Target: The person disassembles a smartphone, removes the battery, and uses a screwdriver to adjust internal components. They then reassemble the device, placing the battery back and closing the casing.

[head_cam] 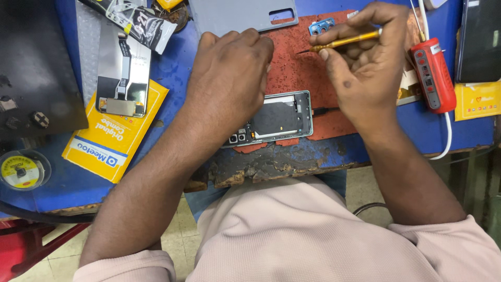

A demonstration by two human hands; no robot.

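On the red mat near the desk's front edge, the left hand (229, 78) presses down on the opened phone (276, 119), fingers curled over it. The right hand (365, 62) grips a yellow screwdriver (342, 42), raised above the mat: between screws, apparently.

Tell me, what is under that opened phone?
The opened phone lies on a worn red mat over the blue table. The left hand covers its left part, so what lies beneath there is hidden.
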